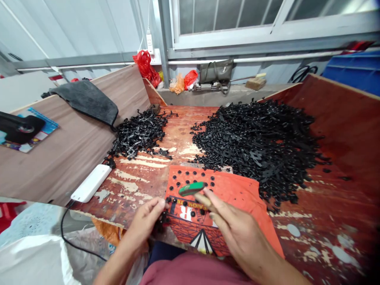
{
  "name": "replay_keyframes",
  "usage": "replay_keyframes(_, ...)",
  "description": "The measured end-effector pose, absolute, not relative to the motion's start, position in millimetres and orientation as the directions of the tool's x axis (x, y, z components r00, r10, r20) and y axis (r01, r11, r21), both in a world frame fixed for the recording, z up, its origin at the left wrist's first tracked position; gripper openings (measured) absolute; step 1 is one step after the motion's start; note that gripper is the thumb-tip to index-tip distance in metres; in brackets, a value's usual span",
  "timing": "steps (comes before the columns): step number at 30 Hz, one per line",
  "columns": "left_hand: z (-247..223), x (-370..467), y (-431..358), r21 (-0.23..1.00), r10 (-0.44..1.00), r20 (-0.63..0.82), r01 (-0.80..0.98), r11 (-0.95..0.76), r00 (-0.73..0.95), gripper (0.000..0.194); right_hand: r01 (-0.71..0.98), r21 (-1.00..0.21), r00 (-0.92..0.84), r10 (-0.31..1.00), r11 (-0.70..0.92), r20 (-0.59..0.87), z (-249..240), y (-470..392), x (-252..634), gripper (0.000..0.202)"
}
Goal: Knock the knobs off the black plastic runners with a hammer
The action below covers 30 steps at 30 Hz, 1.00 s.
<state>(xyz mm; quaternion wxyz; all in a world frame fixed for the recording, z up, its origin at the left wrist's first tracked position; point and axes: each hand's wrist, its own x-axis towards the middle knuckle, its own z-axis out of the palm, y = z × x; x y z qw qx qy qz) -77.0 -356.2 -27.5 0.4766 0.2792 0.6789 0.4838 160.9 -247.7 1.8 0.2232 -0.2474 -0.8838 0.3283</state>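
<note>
My right hand [237, 225] is closed round the tan handle of a mallet-like tool with a green head [191, 189]. The head hovers over or rests on an orange printed cloth [240, 188]; I cannot tell which. Several small round black plastic pieces [187, 182] stand in loose rows on the cloth. At the cloth's left edge, my left hand [147, 217] has thumb and finger pinched together. Dark plastic parts [162, 219] show at and under its fingertips, partly hidden by the hand.
A large heap of black plastic parts [255, 138] covers the right of the worn red table [184, 122]. A smaller heap [139, 132] lies at the left, near a white power bank-like box [91, 183] with a black cable. Wooden boards [344, 118] wall the sides.
</note>
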Motion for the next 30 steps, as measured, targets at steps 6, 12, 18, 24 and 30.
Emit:
replay_keyframes(6,-3.8,-85.5,-351.5,0.893,0.855,-0.421,-0.303,0.332,-0.303,0.032,0.426,-0.743,-0.711,0.699,0.517,0.078,-1.7,-243.2,190.2,0.05)
replay_keyframes(12,-19.8,-78.8,-334.6,0.872,0.819,-0.448,-0.376,0.313,-0.358,0.047,0.545,-0.728,-0.667,0.741,0.417,-0.075,-24.6,-251.0,215.5,0.047)
replay_keyframes(18,-23.1,-82.9,-332.0,0.864,0.81,-0.456,-0.402,0.303,-0.37,0.049,0.575,-0.713,-0.631,0.772,0.401,-0.075,-30.4,-250.8,224.5,0.047)
replay_keyframes(24,-18.3,-78.8,-328.9,0.848,0.78,-0.488,-0.422,0.32,-0.391,0.046,0.587,-0.7,-0.622,0.78,0.406,-0.069,-31.6,-251.0,225.8,0.048)
replay_keyframes(30,-23.4,-72.4,-320.9,0.837,0.77,-0.492,-0.463,0.291,-0.407,0.049,0.586,-0.698,-0.62,0.783,0.412,-0.059,-34.2,-250.2,225.9,0.048)
